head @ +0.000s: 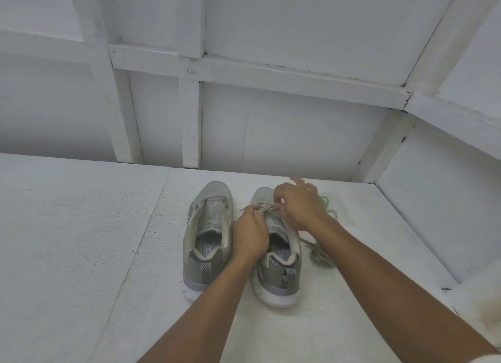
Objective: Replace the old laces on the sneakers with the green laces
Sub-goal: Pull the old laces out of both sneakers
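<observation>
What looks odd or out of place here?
The left sneaker has no lace and gapes open. A loose grey lace lies tangled by the right sneaker. Nothing looks damaged.

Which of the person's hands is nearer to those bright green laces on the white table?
Right. The right hand is beside the bright green laces; the left hand is farther, across the grey sneaker.

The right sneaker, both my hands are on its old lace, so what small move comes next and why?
Probably keep pulling the old lace out of the right sneaker: both hands pinch it there, the left sneaker is already bare.
</observation>
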Tool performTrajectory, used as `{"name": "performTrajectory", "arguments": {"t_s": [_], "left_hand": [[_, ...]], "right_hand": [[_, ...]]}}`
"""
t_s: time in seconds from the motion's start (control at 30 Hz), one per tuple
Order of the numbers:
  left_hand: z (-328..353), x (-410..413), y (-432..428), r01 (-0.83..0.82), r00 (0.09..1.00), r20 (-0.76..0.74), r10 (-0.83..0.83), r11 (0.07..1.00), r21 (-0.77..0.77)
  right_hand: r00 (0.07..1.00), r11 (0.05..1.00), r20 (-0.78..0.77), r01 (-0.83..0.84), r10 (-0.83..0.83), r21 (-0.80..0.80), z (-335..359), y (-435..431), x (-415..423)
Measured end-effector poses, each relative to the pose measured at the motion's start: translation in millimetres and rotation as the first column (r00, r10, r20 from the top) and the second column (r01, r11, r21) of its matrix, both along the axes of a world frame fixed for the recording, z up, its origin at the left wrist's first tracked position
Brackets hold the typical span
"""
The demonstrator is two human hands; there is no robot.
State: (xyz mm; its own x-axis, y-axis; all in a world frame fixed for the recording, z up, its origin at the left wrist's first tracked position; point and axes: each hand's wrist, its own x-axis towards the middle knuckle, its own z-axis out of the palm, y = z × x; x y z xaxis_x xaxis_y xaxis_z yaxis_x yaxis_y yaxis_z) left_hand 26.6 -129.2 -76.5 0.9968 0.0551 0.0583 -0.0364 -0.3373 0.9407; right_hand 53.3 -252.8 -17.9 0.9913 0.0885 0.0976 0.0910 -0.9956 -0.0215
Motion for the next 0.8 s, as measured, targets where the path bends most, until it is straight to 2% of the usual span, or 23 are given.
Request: {"name": "performTrajectory", "arguments": {"t_s": [0.1, 0.2, 0.3, 0.37, 0.43, 0.6, 0.7, 0.8], "left_hand": [[-1, 0, 0, 0.001, 1.000, 0.005, -0.001, 1.000, 0.002], [-1, 0, 0, 0.003, 1.000, -0.005, -0.003, 1.000, 0.007], [-1, 0, 0, -0.006, 1.000, -0.004, 0.006, 1.000, 0.014], [-1, -1, 0, -0.012, 1.000, -0.002, 0.012, 1.000, 0.010], [0, -1, 0, -0.013, 1.000, -0.003, 0.013, 1.000, 0.008], [1, -2, 1, -0.014, 1.000, -0.002, 0.014, 1.000, 0.006], [0, -1, 1, -0.010, 1.000, -0.003, 0.010, 1.000, 0.011], [0, -1, 0, -0.012, 1.000, -0.006, 0.012, 1.000, 0.016]], "right_hand": [[0.956, 0.979, 0.212, 0.194, -0.202, 0.057, 21, -29, 4], [0.941, 0.956, 0.176, 0.276, -0.290, 0.099, 26, -42, 7], [0.990, 0.979, 0.038, 0.129, -0.137, 0.156, 15, -24, 3], [0.999, 0.992, -0.045, 0.002, 0.004, 0.123, 2, -8, 0], [0.993, 0.995, -0.094, -0.059, 0.066, 0.080, -8, 3, -3], [0.997, 0.994, 0.008, -0.075, 0.074, 0.080, -3, 2, -4], [0.992, 0.993, 0.126, -0.025, 0.010, 0.118, 11, -12, -3], [0.986, 0.983, 0.155, 0.032, -0.061, 0.182, 23, -30, 0]]}}
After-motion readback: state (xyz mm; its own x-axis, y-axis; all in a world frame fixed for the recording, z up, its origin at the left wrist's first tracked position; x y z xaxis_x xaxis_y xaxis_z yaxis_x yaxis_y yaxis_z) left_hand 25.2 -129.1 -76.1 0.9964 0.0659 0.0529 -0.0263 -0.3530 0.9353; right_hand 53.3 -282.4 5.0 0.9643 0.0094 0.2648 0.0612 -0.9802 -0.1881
